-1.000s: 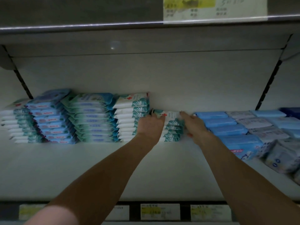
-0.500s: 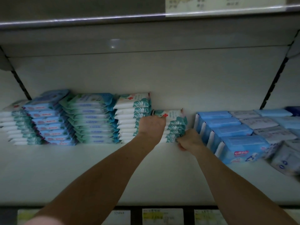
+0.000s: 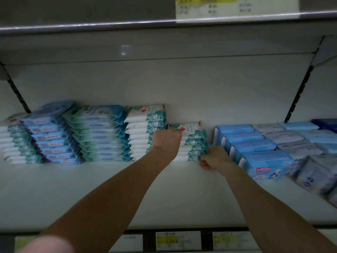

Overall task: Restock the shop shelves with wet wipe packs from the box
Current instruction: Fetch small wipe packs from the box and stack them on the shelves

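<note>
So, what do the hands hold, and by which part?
Both grip the short stack of wipe packs: left hand at its top left end, right hand at its lower right corner.

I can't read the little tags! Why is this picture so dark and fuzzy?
Head view: it is dim under the upper shelf, with one small glare spot up high; head view again: the price tags and left elbow are blurred, while the wet wipe packs look sharper.

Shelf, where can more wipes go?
The shelf is bare in front of the stacks. There is room above the short stack, lower than the tall stack beside it. The left stacks are packed tight; the right hand fills the gap before the blue packs.
</note>
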